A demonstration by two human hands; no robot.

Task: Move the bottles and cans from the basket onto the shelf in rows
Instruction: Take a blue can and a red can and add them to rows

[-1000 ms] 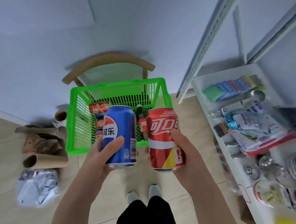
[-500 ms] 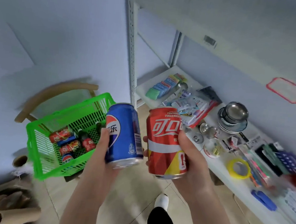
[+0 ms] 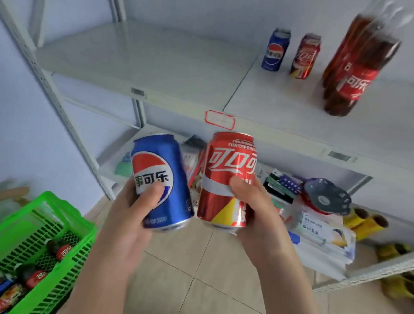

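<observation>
I see left hand [image 3: 128, 215] gripping glossy blue can [image 3: 163, 177], cylindrical, tilted; right hand [image 3: 256, 213] gripping shiny red can [image 3: 227, 174], upright, just beside. Both in air before smooth pale metal shelf [image 3: 159, 65]. Green plastic lattice basket [image 3: 48, 219] lower left, small bottles [image 3: 59, 250] inside. Beige tiled floor [image 3: 201, 271], pale wall [image 3: 12, 123].

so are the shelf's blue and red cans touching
Apart. The head view shows a clear gap between the blue can and red can.

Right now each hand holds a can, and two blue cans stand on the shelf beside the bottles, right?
No: the head view shows one blue can and one red can on the shelf beside the bottles. Left hand and right hand each hold a can.
</observation>
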